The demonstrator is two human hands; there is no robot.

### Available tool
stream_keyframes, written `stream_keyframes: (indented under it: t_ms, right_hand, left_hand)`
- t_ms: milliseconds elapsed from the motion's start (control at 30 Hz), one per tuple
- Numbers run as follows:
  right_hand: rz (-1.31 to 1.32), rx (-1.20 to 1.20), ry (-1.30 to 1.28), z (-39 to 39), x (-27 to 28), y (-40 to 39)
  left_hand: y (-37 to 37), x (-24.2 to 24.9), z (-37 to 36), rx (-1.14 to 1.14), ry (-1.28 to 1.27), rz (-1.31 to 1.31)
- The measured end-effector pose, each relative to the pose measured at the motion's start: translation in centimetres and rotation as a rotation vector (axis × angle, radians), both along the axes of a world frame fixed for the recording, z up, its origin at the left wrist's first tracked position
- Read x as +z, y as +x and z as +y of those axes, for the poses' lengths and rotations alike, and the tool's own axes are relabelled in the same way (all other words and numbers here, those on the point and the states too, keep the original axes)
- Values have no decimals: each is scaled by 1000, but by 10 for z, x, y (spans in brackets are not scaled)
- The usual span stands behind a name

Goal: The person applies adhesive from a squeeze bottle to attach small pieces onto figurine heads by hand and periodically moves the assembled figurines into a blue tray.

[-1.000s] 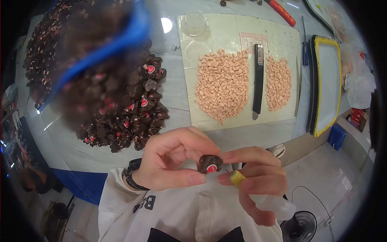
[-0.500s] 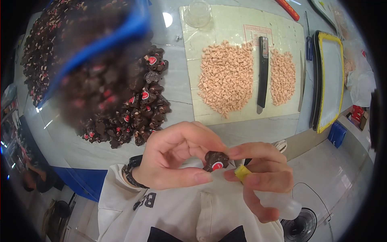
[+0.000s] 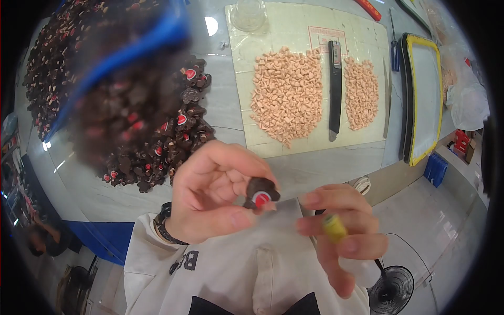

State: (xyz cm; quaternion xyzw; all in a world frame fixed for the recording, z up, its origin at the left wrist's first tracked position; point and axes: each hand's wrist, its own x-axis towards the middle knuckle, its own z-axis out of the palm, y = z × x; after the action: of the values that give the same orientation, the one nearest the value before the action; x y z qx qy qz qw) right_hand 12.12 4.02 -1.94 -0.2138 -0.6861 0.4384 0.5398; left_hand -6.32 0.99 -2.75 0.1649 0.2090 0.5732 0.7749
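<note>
My left hand (image 3: 210, 191) pinches a small dark brown figure (image 3: 259, 187) between thumb and forefinger. A round red-and-white label faces up on the figure, and a small beige tip shows at its lower right. My right hand (image 3: 357, 223), to the right and a little apart from the figure, has its fingers curled around a small yellow cylindrical piece (image 3: 334, 227). Below this piece, a whitish translucent rounded body (image 3: 362, 272) is partly hidden by the fingers; I cannot tell whether the two are joined.
Brown figures (image 3: 152, 163) lie heaped at left, beneath a blurred blue-rimmed thing (image 3: 131, 52) near the camera. On a pale sheet (image 3: 294, 149) are two beige piles of small pieces (image 3: 286, 94), a black-handled cutter (image 3: 335, 94) and a clear cup (image 3: 248, 16). A yellow-edged frame (image 3: 440, 100) stands right.
My hands have moved apart. The left hand shifted left with the figure, whose label turned more into view; the right hand drew slightly right with the yellow piece. The whole view shifted slightly.
</note>
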Motion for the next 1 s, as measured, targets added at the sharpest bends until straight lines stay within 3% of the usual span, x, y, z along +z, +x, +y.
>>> stream_keyframes:
  t_ms: [100,133,200,267,333,600,667,733,767,867,1000]
  right_hand:
    - [-64,-40,-101,-7,-12,19]
    - [-147,-170,-228,-10,-9,19]
    - [-622,-310,-168,-5,-17,20]
    - [-591,-372,-163,-5,-30,12]
    - [-754,-316,-91,-5,-33,8]
    - [-665,-260,-168,-6,-44,5]
    - [-495,-325,-87,-6,-43,5]
    - [-359,-279,-161,-12,-25,8]
    - [-222,-236,-230,-12,-15,10]
    - [-159,-56,-312,2,5,15]
    - [-168,-115,-332,1,5,8]
  left_hand:
    - [-4,2,1,64,-17,10]
    - [-5,2,1,84,-22,12]
    - [-4,3,0,89,-31,20]
    - [-4,3,2,92,-34,32]
    - [-3,4,1,95,-62,36]
    - [-3,0,1,41,-31,79]
    - [-1,0,1,13,0,125]
    - [5,6,1,-103,71,497]
    - [0,8,5,-255,244,688]
    - [5,13,11,-429,371,691]
    - [5,15,10,-440,330,709]
